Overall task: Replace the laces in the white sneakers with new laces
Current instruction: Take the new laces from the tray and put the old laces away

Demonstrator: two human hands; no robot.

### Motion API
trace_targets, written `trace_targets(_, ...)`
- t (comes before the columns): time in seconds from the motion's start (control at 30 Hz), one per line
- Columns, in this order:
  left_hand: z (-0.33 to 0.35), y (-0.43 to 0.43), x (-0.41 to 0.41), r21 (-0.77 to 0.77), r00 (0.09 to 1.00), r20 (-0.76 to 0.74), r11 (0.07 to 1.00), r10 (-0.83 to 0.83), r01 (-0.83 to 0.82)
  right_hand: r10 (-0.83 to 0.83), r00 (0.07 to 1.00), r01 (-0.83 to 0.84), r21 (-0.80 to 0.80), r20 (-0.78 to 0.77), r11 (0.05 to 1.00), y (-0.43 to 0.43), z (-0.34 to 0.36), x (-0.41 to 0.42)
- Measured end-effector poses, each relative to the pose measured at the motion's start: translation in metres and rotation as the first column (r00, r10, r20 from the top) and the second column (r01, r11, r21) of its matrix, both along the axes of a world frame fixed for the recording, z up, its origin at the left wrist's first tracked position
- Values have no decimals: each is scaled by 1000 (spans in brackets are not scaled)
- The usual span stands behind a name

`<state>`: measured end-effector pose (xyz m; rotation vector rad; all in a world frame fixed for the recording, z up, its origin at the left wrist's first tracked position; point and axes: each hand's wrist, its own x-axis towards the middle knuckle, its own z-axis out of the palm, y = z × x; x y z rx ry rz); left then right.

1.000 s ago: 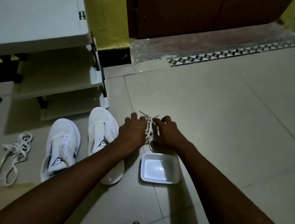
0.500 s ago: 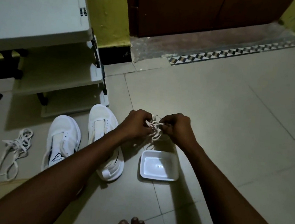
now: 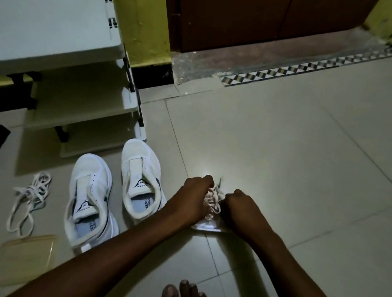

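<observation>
Over the white tray (image 3: 207,227), my left grip (image 3: 193,200) and right grip (image 3: 240,211) clutch bundled new laces (image 3: 213,197); yanking could knot them.

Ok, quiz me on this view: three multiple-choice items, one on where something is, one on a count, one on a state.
1. The lace pile lies: A) left of the sneakers B) between them C) right of them.
2. Sneakers on the floor: A) one B) two C) three.
3. The lace bundle is: A) held by the left grip and right grip B) lying flat on the floor C) threaded into a sneaker.
Answers: 1 A, the pile lies on the pair's left; 2 B, a pair stands side by side; 3 A, fingers of both grips curl round it.
</observation>
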<state>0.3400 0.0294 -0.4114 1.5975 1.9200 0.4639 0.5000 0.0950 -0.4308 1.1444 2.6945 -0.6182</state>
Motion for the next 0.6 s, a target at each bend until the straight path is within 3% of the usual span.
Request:
trace_targets(0.1, 0, -5, 8, 9, 996, -88, 999, -34, 34, 46, 997, -49, -43, -59, 998, -1, 2, 7)
trace_targets(0.17, -4, -8, 16, -21, 985, -145, 996, -89, 87, -37, 979, 16, -107, -200, 994, 0, 7, 21)
trace_targets(0.33, -24, -20, 24, -4, 976, -138, 985, -170, 171, -260, 831, 272, -49, -491, 961, 14, 6, 33)
trace_targets(0.43, -28, -28, 21, 71, 949, -243, 972, -202, 225, -325, 864, 263, -204, -386, 943, 32, -7, 15)
trace_targets(0.5, -25, -34, 18, 128, 962, -212, 971, -171, 201, -359, 900, 267, -337, -248, 903, 42, -15, 1)
trace_targets(0.6, -26, -42, 13, 139, 952, -262, 970, -158, 199, -317, 932, 244, -338, -179, 909, 49, -20, -16)
